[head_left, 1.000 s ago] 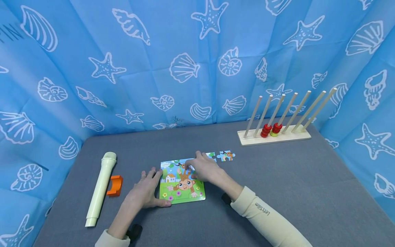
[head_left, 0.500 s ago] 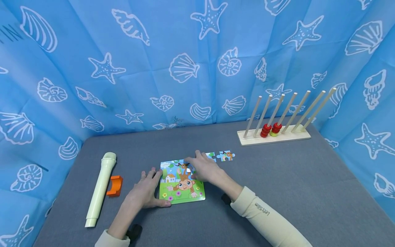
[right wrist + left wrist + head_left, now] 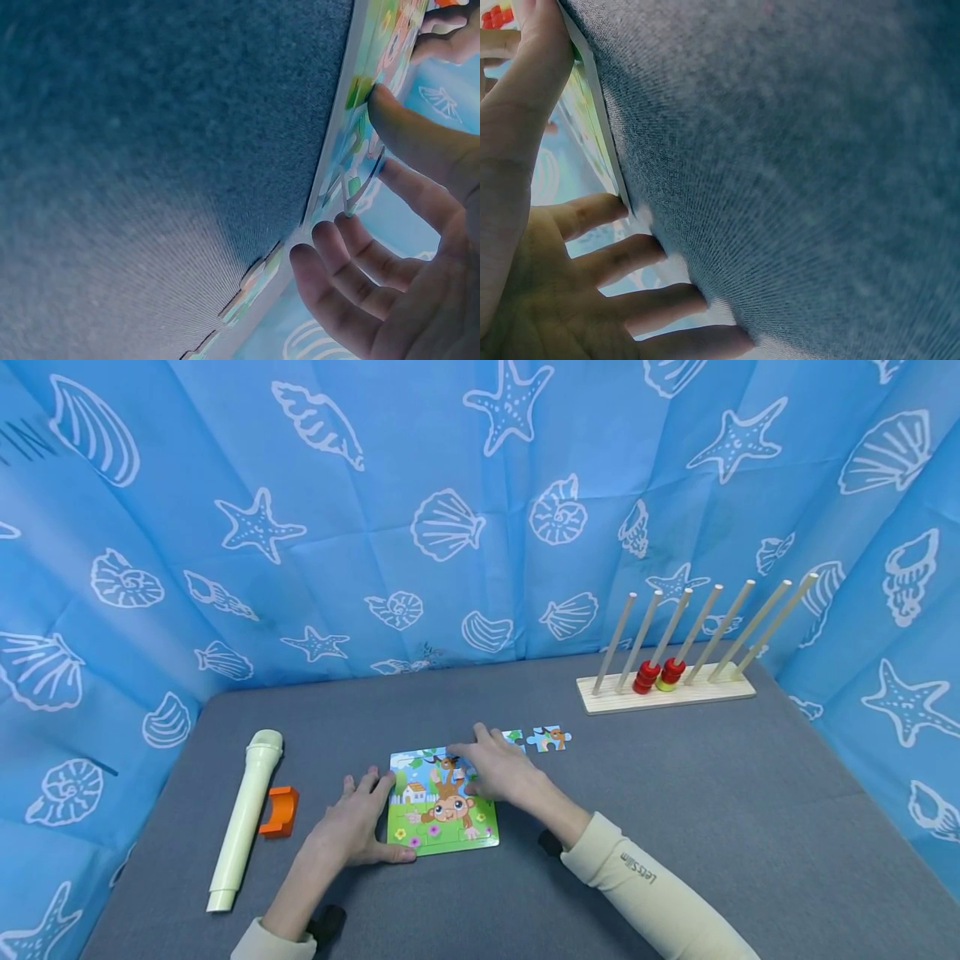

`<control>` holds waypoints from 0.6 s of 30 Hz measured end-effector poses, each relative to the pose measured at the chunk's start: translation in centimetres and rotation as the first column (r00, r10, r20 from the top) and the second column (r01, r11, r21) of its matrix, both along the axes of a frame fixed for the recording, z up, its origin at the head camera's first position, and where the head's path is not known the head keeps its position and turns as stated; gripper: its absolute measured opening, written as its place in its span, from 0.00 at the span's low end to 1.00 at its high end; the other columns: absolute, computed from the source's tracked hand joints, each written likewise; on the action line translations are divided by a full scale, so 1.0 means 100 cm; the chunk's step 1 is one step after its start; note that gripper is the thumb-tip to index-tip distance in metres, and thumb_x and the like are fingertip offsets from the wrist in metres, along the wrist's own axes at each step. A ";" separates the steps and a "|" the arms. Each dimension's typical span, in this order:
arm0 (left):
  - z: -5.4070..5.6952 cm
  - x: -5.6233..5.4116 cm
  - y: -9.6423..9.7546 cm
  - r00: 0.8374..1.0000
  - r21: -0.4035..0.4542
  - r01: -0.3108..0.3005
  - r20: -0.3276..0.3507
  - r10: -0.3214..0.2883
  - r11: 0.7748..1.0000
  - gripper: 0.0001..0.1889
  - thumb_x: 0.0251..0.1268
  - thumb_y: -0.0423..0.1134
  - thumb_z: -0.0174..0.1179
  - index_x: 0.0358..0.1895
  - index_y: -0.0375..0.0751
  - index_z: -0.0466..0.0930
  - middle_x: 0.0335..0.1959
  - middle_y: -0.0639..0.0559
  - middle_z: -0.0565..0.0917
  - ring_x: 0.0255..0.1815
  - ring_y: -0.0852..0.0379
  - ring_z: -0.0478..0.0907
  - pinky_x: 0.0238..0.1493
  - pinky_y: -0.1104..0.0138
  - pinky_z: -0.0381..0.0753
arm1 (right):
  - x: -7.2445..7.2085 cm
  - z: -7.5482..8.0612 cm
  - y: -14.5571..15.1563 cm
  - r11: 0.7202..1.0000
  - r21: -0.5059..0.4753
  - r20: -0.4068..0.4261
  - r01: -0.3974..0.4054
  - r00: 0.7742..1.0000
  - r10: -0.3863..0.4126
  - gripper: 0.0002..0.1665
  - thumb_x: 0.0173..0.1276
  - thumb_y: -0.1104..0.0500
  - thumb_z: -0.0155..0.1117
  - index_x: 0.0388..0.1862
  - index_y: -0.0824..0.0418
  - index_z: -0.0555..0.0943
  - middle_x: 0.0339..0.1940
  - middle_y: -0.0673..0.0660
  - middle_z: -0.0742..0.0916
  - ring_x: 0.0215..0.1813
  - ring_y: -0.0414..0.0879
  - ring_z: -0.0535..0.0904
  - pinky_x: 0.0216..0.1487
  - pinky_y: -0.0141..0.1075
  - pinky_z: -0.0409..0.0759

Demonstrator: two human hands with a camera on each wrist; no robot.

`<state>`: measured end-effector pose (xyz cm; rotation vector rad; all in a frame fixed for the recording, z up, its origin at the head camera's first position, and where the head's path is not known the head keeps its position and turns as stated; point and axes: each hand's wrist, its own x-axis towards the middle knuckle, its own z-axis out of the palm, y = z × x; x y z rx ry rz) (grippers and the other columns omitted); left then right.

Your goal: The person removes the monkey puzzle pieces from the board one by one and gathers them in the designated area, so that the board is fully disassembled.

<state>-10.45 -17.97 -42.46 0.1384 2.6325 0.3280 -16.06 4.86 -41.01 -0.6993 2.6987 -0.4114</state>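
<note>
On the grey cloth-covered desk (image 3: 675, 827), between the person's two hands, lies a flat, square puzzle board (image 3: 465, 844) printed with a brown monkey, a house and flowers.

Left grip: the left hand (image 3: 347, 831) is spread, fingers extended, thumb at the near edge and index finger at the left edge, bracing the board. Right grip: the right hand (image 3: 501, 767) reaches over the upper right area; its index fingertip touches a thin printed puzzle piece (image 3: 355, 184) that stands tilted to the board. Whether the fingers pinch it cannot be told.

Handling (judged): the board should be light and stiff, and liable to slide if pushed sideways; hold it by its outer edges. Take the tilted piece by opposite cut edges, since its printed face may be slick. Level it before pressing; forcing it at an angle could bend the knobs.

Beyond the right hand lie a partly hidden blue-and-green loose piece (image 3: 514, 737) and, just beside it, a fully visible blue-and-brown loose piece (image 3: 549, 738).
</note>
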 end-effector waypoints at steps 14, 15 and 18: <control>0.001 0.000 0.000 1.000 0.002 0.004 -0.007 -0.004 1.000 0.66 0.41 0.68 0.78 0.80 0.37 0.56 0.81 0.26 0.54 0.77 0.15 0.50 0.61 0.21 0.64 | -0.001 0.000 0.001 1.000 -0.013 -0.060 -0.014 0.998 0.013 0.34 0.66 0.57 0.75 0.71 0.48 0.78 0.64 0.63 0.78 0.55 0.55 0.76 0.50 0.49 0.82; 0.000 0.000 0.000 1.000 0.003 0.002 -0.007 -0.002 1.000 0.66 0.40 0.68 0.78 0.80 0.37 0.56 0.81 0.26 0.54 0.77 0.15 0.50 0.61 0.21 0.64 | -0.001 0.000 0.001 1.000 -0.010 -0.064 -0.014 0.998 0.014 0.34 0.66 0.57 0.75 0.70 0.48 0.78 0.65 0.63 0.78 0.57 0.56 0.76 0.51 0.49 0.82; -0.001 0.000 0.000 1.000 0.001 -0.002 -0.008 0.002 1.000 0.66 0.40 0.68 0.78 0.80 0.37 0.56 0.81 0.26 0.55 0.77 0.15 0.50 0.62 0.22 0.64 | -0.002 0.001 0.001 1.000 -0.001 -0.064 -0.014 0.998 0.014 0.33 0.65 0.59 0.75 0.70 0.48 0.79 0.67 0.64 0.77 0.61 0.57 0.76 0.54 0.51 0.83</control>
